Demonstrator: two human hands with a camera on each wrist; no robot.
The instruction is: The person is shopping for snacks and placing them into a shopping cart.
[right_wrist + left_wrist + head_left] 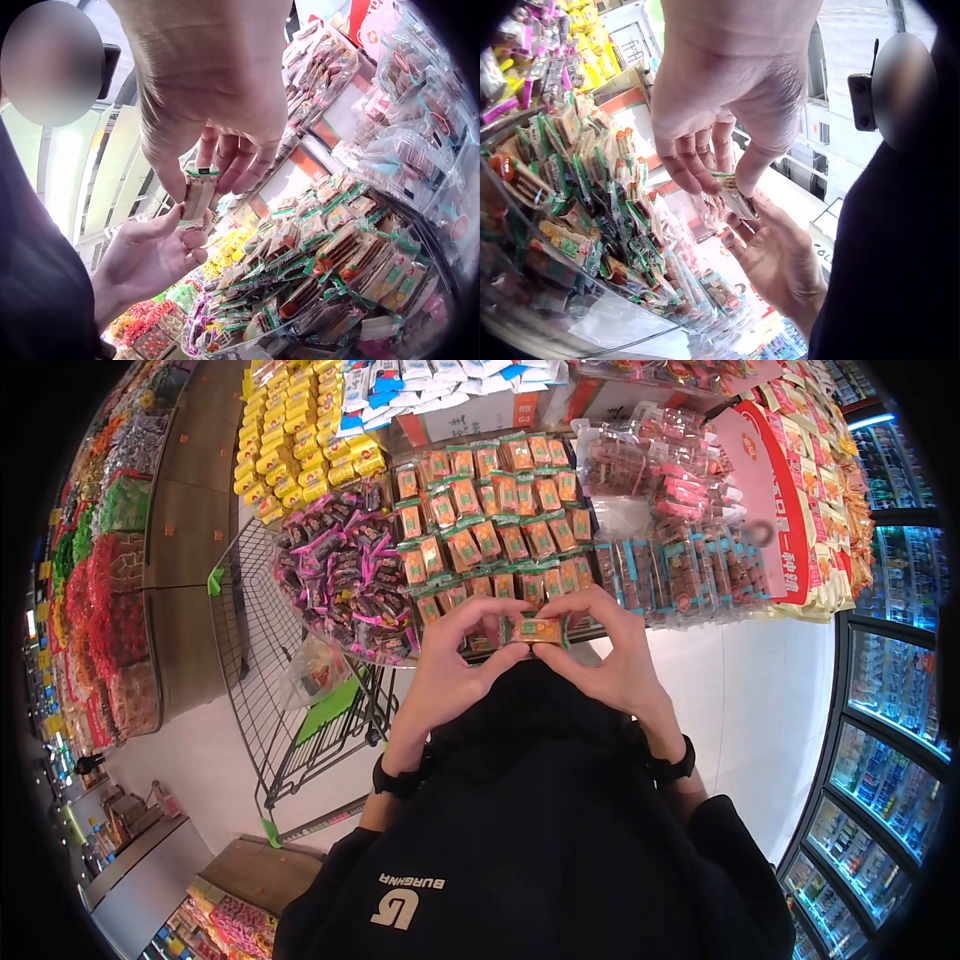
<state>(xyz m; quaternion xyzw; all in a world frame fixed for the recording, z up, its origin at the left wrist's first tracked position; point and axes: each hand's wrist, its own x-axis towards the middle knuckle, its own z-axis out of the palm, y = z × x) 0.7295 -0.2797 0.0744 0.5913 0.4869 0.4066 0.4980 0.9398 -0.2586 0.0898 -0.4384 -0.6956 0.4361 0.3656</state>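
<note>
A small wrapped snack (pixel 537 630) with green edges is held level between both hands, in front of the chest. The left hand (pixel 455 665) pinches one end between thumb and fingers; the right hand (pixel 610 660) pinches the other end. In the left wrist view the left hand (pixel 727 90) grips the packet (pixel 736 196) from above, the right hand (pixel 780 262) beyond it. The right wrist view shows the right hand (pixel 210 97) pinching the packet (pixel 199 196), with the left hand (pixel 146 259) behind. Rows of similar packets (pixel 485 540) lie just beyond the hands.
Purple-wrapped sweets (pixel 340 570) and yellow packs (pixel 300 435) lie left of the similar packets, clear bags of brown snacks (pixel 690 575) to the right. A wire shopping cart (pixel 280 710) with green parts stands at the left. Lit shelves (pixel 895 670) line the far right.
</note>
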